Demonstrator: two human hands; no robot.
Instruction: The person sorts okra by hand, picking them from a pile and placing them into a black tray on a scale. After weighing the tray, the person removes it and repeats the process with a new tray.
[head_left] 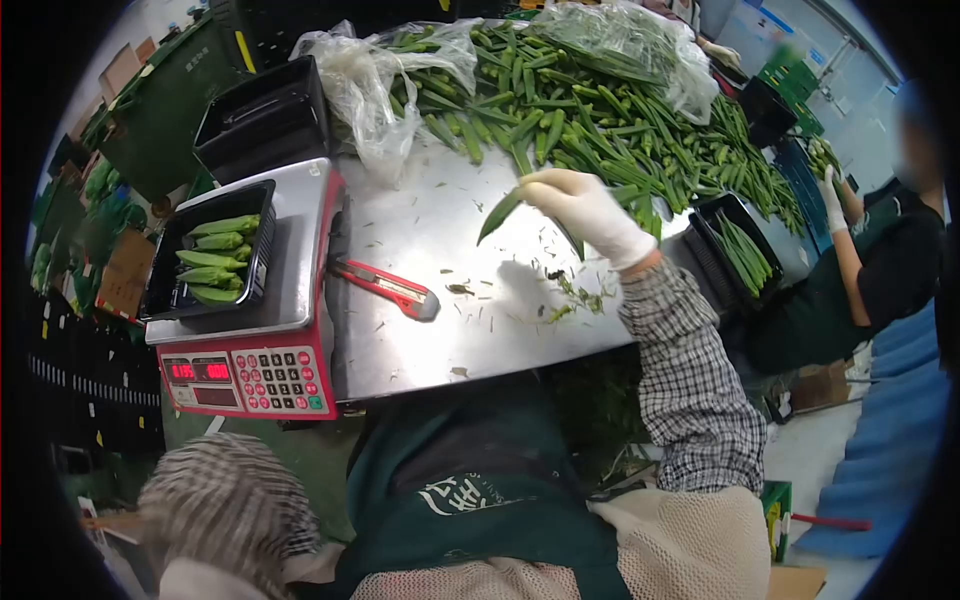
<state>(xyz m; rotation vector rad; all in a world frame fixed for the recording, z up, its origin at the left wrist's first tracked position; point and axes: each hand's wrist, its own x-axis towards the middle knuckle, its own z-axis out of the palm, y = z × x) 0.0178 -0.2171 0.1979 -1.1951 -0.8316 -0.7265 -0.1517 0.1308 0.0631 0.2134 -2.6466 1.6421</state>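
In the head view my right hand [585, 210], in a white glove, is closed on a green okra pod [499, 217] above the metal table [400, 240]. The pod points down and left from my fingertips; another pod shows partly below the hand. Behind the hand spreads a large heap of okra [620, 130], partly under clear plastic bags [375, 90]. On the left, a black tray [262, 255] with several okra pods rests on a red scale [325, 365] with lit digits. Of my left arm only a blurred checkered sleeve [225, 500] shows; its hand is out of sight.
A red utility knife [390, 288] lies beside the scale, near plant scraps [580, 295]. Black trays [265, 125] stand behind the scale. Another tray of okra [740, 250] sits at the right, where a gloved co-worker [880, 230] stands.
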